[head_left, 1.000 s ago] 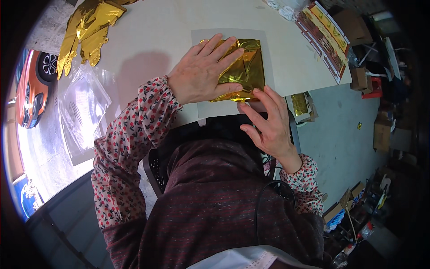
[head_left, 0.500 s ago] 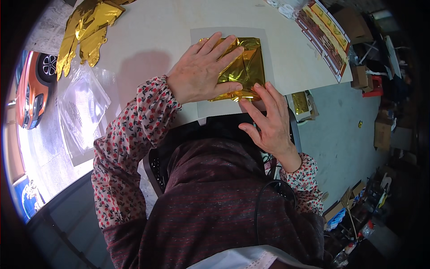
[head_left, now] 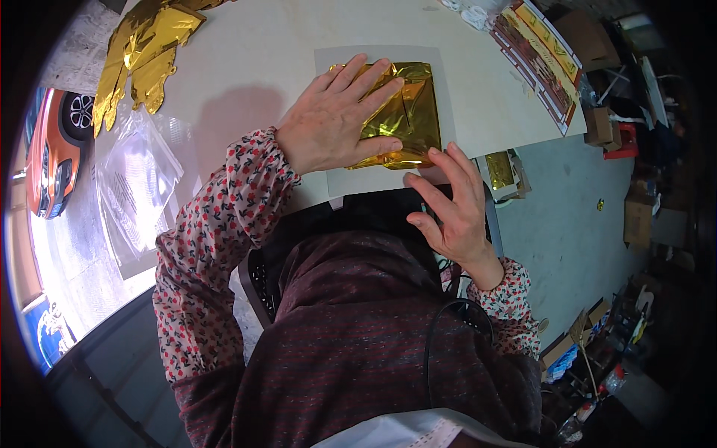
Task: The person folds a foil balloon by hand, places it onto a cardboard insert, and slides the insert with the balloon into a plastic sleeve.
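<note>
— At the centre?
— Folded gold foil sheet (head_left: pixel 403 112), lying on a pale grey paper sheet (head_left: pixel 448 89) near the front edge of the white surface (head_left: pixel 254 67).
— Hands?
— Left hand (head_left: pixel 332 123) flat on the foil's left half, fingers (head_left: pixel 373 75) spread and extended, pressing rather than gripping. Right hand (head_left: pixel 452 205) just beside the foil's near edge, fingers (head_left: pixel 441 160) loosely open, tips touching or almost touching the paper; holding nothing.
— Any containers?
— Clear plastic bags (head_left: pixel 138 187) at the left of the surface, with white printed paper inside. Cardboard boxes (head_left: pixel 597 123) on the floor to the right; contents impossible to tell.
— Elsewhere on the surface?
— Crumpled gold foil pieces (head_left: pixel 142 52) at the far left corner, well apart from the hands. Colourful printed strips (head_left: pixel 538 60) along the right edge.
— And the room?
— Grey floor (head_left: pixel 560 224) on the right, cluttered with small items at its rim. Orange car (head_left: pixel 48 164) beyond the left side.
</note>
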A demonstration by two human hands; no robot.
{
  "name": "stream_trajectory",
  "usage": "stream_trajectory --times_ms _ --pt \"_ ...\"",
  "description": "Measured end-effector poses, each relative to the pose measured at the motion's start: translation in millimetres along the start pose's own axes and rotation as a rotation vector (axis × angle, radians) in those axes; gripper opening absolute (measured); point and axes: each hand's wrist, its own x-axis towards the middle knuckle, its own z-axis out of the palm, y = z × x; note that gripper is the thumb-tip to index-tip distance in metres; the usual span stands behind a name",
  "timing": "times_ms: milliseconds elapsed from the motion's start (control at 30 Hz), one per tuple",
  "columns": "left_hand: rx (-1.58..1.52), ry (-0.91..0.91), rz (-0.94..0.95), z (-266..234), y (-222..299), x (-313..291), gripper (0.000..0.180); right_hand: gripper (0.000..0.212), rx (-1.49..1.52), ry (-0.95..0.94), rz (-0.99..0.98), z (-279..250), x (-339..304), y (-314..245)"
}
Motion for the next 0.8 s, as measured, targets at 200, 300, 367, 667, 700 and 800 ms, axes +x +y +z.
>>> stream_trajectory --times_ms 200,300,367,667,700,800 --pt "0.008 -0.008 -0.002 0.0 -0.4 -0.4 0.077 0.049 -0.111 0.025 0.04 0.0 -4.0 -1.5" --pt "0.005 0.0 -0.003 1.0 -0.9 -0.2 0.077 0.052 -0.144 0.021 0.042 1.9 -4.4 0.4" --pt "-0.009 0.005 0.0 0.8 -0.8 -0.2 0.076 0.053 -0.149 0.028 0.032 4.2 -7.5 2.1" --pt "-0.013 0.012 0.0 -0.3 -0.2 -0.6 0.077 0.054 -0.153 -0.01 0.01 9.7 -11.4 8.1" --pt "-0.012 0.012 -0.001 -0.6 -0.4 -0.7 0.077 0.054 -0.152 -0.01 0.009 10.2 -11.7 9.2" --pt "-0.013 0.018 0.003 -1.1 -0.5 -0.8 0.076 0.055 -0.189 -0.035 -0.046 12.0 -12.2 11.4"
